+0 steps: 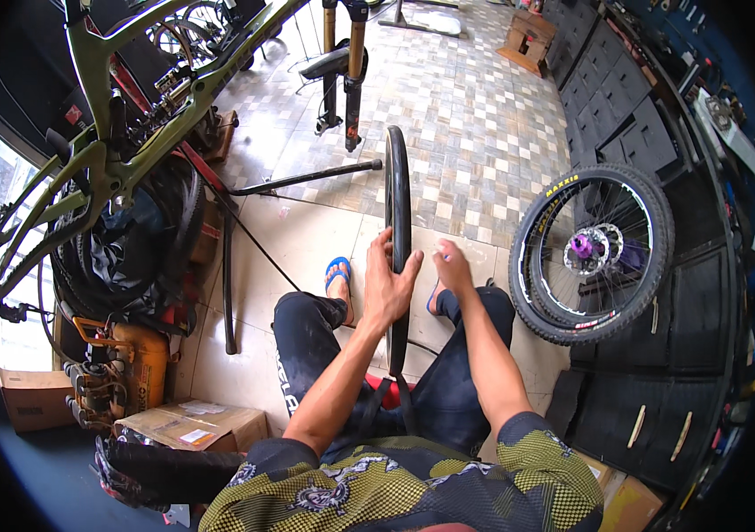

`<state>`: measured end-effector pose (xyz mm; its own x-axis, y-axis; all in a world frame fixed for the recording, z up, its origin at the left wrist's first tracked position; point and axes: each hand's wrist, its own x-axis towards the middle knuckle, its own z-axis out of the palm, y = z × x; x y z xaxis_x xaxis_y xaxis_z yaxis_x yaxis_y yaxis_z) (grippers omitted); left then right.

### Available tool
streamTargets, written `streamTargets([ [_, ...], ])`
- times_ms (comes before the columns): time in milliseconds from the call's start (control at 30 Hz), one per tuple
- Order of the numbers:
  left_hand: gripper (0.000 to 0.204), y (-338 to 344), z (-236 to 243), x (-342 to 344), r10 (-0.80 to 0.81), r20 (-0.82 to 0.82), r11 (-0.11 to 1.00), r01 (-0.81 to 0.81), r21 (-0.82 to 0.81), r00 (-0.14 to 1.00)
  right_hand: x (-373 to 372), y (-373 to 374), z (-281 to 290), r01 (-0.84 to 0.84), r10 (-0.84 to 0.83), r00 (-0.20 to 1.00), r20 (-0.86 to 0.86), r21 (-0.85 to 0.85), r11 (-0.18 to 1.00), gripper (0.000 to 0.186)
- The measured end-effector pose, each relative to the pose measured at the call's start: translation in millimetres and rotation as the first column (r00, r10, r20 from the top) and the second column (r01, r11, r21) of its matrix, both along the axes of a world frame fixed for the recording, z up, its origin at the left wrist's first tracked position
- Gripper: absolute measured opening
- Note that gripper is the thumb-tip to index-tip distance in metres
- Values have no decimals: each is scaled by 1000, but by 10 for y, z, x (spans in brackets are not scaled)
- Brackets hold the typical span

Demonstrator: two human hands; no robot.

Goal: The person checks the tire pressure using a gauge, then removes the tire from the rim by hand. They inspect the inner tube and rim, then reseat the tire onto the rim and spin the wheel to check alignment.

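A bicycle wheel (399, 182), seen almost edge-on with its black tyre, stands upright between my knees. My left hand (385, 288) is closed over the near part of the tyre, fingers on its left side and thumb across to the right. Just right of the wheel, apart from it, my right hand (453, 269) is held in the air with its fingers curled together. Whatever it may be pinching is hidden or too small to make out.
A green bicycle frame (169, 152) with a suspension fork hangs on a repair stand (306, 178) at left. Two knobbly-tyred wheels (544, 306) lean against black drawers (608, 75) at right. An orange compressor (140, 363) and cardboard box (240, 424) sit lower left.
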<state>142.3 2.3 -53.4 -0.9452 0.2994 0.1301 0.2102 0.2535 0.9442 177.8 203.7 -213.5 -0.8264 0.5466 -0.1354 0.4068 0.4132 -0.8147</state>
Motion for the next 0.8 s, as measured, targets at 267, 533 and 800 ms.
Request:
streamTargets([
  [267, 77, -258, 51, 75, -49, 118, 990, 33, 136, 992, -345, -475, -585, -381, 378, 924, -54, -169, 909, 87],
  [533, 70, -374, 56, -189, -238, 235, 958, 188, 216, 942, -517, -366, -707, -323, 326, 945, -22, 72, 944, 66],
  [800, 54, -571, -1224, -1165, 26, 328, 980, 40, -193, 944, -571, -291, -991, -267, 265, 961, -81, -13, 964, 36],
])
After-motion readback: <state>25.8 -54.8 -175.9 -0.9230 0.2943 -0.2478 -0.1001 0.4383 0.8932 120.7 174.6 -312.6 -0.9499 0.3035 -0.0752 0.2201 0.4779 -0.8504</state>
